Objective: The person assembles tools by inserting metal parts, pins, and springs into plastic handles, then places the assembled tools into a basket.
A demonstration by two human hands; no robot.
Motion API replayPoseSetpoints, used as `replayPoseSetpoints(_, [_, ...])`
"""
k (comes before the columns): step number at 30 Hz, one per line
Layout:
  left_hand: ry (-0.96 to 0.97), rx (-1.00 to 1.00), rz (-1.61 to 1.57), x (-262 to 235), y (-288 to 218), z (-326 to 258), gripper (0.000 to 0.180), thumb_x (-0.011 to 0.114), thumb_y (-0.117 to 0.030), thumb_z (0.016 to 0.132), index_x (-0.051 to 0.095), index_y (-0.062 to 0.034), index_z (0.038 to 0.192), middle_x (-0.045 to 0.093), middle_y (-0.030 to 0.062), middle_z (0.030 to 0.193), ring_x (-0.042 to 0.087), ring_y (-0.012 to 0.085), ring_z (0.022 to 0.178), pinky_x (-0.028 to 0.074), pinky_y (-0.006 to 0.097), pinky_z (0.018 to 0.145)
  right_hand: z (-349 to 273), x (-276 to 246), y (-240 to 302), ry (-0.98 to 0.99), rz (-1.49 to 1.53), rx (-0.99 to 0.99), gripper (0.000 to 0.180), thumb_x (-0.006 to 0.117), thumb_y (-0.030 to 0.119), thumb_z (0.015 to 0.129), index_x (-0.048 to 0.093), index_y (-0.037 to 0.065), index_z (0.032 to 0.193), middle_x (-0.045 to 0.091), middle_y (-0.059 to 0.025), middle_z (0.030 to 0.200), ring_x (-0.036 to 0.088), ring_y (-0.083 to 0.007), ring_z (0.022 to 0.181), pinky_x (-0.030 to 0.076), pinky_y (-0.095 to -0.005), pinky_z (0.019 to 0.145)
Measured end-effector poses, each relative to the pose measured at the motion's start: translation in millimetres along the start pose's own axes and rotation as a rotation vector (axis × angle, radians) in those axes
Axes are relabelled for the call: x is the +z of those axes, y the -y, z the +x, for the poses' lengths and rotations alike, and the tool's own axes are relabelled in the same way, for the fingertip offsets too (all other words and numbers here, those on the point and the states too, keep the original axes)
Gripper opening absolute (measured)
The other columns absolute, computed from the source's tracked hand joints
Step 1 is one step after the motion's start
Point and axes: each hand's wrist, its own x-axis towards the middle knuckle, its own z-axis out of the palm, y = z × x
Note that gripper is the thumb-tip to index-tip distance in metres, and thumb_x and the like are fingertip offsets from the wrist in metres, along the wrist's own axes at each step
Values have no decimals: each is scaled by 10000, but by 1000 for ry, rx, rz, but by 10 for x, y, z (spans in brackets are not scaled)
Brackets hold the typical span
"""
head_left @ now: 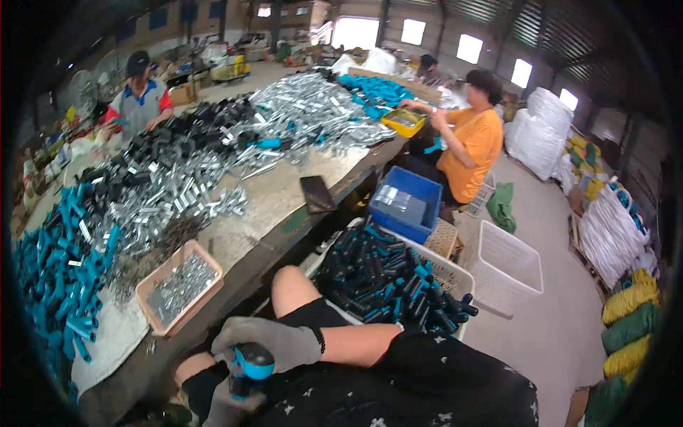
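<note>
Both of my hands wear grey gloves and come together low in the picture, in front of my knees. Between them is a teal-and-black plastic handle (pixel 254 361), its rounded end facing up. My right hand (pixel 274 339) curls over its upper side, with most fingertips hidden. From below, my left hand (pixel 231 404) closes around the lower part, which is partly covered. Nearest to the hands on the bench is a pink tray (pixel 151 313) of small metal pieces. Beside my right arm, a white crate (pixel 461 285) holds a heap of black-and-teal handles (pixel 388 281).
The workbench (pixel 245 228) carries piles of teal parts (pixel 60 263), metal pieces (pixel 306 107) and black parts (pixel 192 128). A blue bin (pixel 407 203) sits on the crate's far end. Two people work across and along the bench. White baskets (pixel 506 267) and sacks line the right.
</note>
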Motion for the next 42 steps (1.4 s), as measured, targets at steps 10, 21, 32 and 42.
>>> replayPoseSetpoints(10, [19, -504, -492, -95, 417, -146, 211, 729, -155, 815, 700, -21, 975, 708, 81, 835, 671, 160, 775, 528, 321, 707, 273, -226, -184, -8, -346, 69, 585, 744, 181, 837, 534, 62, 1370, 617, -159, 1229, 611, -256, 1107, 524, -380, 881])
replayPoseSetpoints(21, [-574, -403, -1445, -332, -110, -171, 674, 710, -498, 879, 536, 6, 1290, 639, 97, 1144, 622, 267, 1074, 513, 437, 973, 1240, -2197, -1367, -347, -1157, 780, 366, 676, 252, 857, 667, -22, 1099, 692, -259, 1040, 677, -382, 993, 532, -434, 873])
replayPoseSetpoints(32, [-728, -334, -1475, -221, 214, -519, 542, 708, -404, 892, 505, -93, 1287, 598, 119, 1219, 607, 273, 1096, 499, 438, 993, 1109, -1369, -826, -333, -415, 616, 304, 719, 206, 831, 675, 16, 1064, 712, -143, 947, 691, -231, 867, 539, -366, 822])
replayPoseSetpoints(42, [-631, -277, -1568, -92, 122, -480, 460, 723, -358, 903, 548, -131, 1263, 616, 78, 1192, 595, 222, 1076, 489, 395, 977, 246, 512, -565, 45, -65, 206, 263, 793, 88, 799, 695, 61, 1041, 670, -112, 1054, 643, -265, 1000, 511, -348, 882])
